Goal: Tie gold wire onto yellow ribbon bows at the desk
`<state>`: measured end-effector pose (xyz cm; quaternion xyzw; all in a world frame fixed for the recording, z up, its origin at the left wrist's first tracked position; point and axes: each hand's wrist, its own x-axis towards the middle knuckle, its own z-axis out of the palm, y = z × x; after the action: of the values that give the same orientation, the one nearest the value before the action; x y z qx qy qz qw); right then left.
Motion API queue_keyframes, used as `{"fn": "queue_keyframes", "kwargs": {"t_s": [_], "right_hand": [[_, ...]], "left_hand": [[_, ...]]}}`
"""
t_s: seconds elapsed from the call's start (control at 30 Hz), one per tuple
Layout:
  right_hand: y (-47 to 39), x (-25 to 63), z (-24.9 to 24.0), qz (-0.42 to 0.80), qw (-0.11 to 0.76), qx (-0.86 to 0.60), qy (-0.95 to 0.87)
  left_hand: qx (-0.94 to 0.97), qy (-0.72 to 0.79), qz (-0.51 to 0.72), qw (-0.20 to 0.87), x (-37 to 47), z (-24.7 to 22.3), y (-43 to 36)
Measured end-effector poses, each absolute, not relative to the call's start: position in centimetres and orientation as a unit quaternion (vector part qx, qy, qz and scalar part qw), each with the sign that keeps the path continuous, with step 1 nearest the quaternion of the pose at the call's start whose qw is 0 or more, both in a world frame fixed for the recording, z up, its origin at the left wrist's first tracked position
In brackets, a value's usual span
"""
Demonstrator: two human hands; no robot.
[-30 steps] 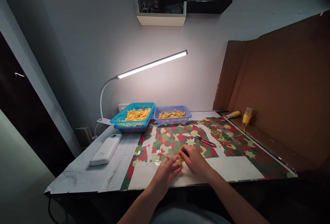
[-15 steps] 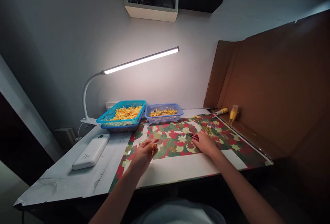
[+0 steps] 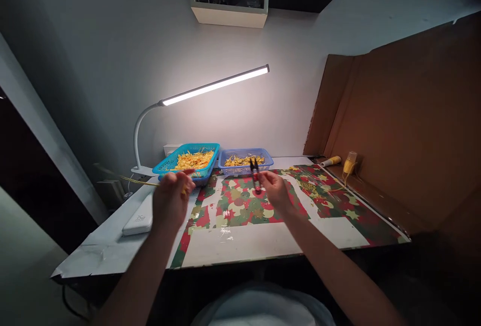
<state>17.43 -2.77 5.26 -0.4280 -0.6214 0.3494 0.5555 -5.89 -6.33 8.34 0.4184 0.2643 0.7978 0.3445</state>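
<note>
Holding dark snips (image 3: 257, 183) in right hand (image 3: 276, 189), above surface (image 3: 240, 247), points away; gripping yellow strand (image 3: 140, 181) in left hand (image 3: 171, 201), well apart; better to steady strand, and to keep blades clear of fingertips.

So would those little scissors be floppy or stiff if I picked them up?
Probably stiff: the little scissors have two straight, dark blades. They're likely light, as they look thin and the right hand pinches them with just its fingertips. Their blades stand apart, so they might squeeze together.
</note>
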Motion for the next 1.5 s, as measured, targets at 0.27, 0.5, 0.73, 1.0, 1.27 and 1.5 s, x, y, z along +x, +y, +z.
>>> {"fn": "queue_keyframes", "kwargs": {"t_s": [0.27,0.5,0.73,1.0,1.27,1.5], "right_hand": [[-4.8,2.4,3.5,0.472,0.550,-0.334,-0.602],[-3.0,-1.5,-0.3,0.239,0.333,-0.362,-0.837],[-2.0,-3.6,-1.8,0.167,0.122,-0.300,-0.931],[0.4,9.0,-1.8,0.138,0.089,-0.470,-0.868],[0.7,14.0,1.2,0.108,0.078,-0.587,-0.799],[-0.7,-3.9,0.4,0.173,0.107,-0.335,-0.920]], "left_hand": [[0.433,0.405,0.734,0.331,-6.5,0.6,-8.8],[0.287,0.394,0.818,0.306,-14.6,-1.4,-9.3],[0.233,0.360,0.849,0.309,-17.0,-2.0,-9.2],[0.244,0.344,0.856,0.299,-16.5,-2.0,-9.4],[0.230,0.337,0.864,0.296,-16.5,-2.3,-9.2],[0.225,0.336,0.867,0.291,-16.5,-2.6,-9.3]]}}
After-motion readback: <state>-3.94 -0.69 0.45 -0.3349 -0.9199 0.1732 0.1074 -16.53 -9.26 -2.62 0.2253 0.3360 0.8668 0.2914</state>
